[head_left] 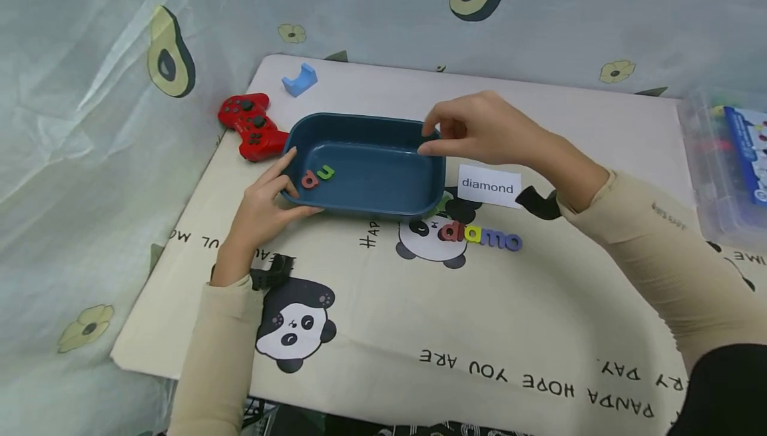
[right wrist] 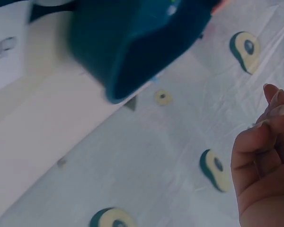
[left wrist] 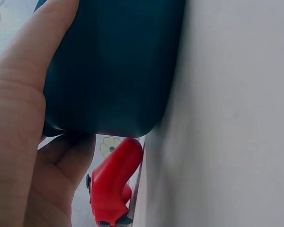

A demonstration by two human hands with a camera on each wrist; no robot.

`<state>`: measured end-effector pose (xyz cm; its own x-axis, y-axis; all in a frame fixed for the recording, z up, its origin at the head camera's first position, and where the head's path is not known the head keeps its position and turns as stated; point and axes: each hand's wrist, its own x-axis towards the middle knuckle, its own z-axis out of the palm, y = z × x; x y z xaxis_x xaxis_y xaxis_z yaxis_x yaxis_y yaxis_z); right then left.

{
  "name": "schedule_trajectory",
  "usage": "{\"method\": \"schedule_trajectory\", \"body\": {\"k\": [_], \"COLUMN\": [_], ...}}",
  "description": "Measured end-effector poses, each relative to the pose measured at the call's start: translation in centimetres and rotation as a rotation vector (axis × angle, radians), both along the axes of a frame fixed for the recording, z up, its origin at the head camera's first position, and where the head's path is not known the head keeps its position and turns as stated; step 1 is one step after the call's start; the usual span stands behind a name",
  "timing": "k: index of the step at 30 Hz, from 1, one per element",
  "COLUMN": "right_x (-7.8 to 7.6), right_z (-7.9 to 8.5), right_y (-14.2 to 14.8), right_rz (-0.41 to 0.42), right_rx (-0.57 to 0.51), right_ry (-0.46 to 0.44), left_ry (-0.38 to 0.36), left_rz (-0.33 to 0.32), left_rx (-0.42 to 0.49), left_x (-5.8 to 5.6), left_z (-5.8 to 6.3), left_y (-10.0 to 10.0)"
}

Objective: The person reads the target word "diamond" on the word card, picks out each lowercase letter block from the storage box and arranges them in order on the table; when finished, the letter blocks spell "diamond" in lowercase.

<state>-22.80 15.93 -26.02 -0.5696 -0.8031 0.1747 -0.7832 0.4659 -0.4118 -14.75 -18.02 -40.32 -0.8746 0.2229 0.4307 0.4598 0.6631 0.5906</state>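
A dark blue tray [head_left: 371, 213] with rounded corners lies in the middle of the head view. Inside it, toward the left end, are a red letter d [head_left: 309, 180] and a green letter [head_left: 325, 172] that reads as u or n. My left hand [head_left: 260, 203] grips the tray's left end, thumb along the near side and fingers at the rim. Above the right end hovers my right hand [head_left: 479, 128], fingers loosely bent, thumb and forefinger apart; I see nothing held. Toward me, a row of coloured letters [head_left: 482, 236] spells "diamo". Behind it lies a white card [head_left: 489, 185] printed "diamond".
A red game controller [head_left: 254, 126] touches or nearly touches the tray's left side. Farther back sits a small blue plastic piece [head_left: 299, 80]. At the right edge stands a clear plastic box [head_left: 722, 176]. A panda-print cloth [head_left: 383, 309] covers the table's near part.
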Motion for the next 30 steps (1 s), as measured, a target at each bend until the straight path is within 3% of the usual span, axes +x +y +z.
{"method": "schedule_trajectory", "body": {"k": [6,11,14,20,25,30], "right_x": [-2.0,-4.1,-5.4,-7.3,-7.6,-7.6], "right_z": [1.2,0.5,-0.7,-3.9,-6.2,-7.7], "right_y": [-5.7,-9.8,-11.3,-13.0,-13.9,-14.2], "right_rz": [0.173,0.309,0.302,0.204,0.141,0.134], "right_rx": [-0.009,-0.007,0.038,0.197,0.268,0.356], "right_ry": [-0.087,-0.185,-0.249,-0.399,-0.475,-0.482], "left_ry": [-0.002,-0.007,-0.012,-0.003,-0.004,-0.023], "left_rz": [0.010,-0.002,-0.006,-0.001,0.006,0.010], "left_rx": [0.006,0.005,-0.012,-0.054,-0.101,-0.109], "left_x": [0.2,0.2,0.1,0.1,0.0,-0.2], "left_z": [0.0,-0.1,-0.1,-0.1,0.0,0.0], "left_y": [0.1,0.5,0.8,1.5,2.1,2.5]}}
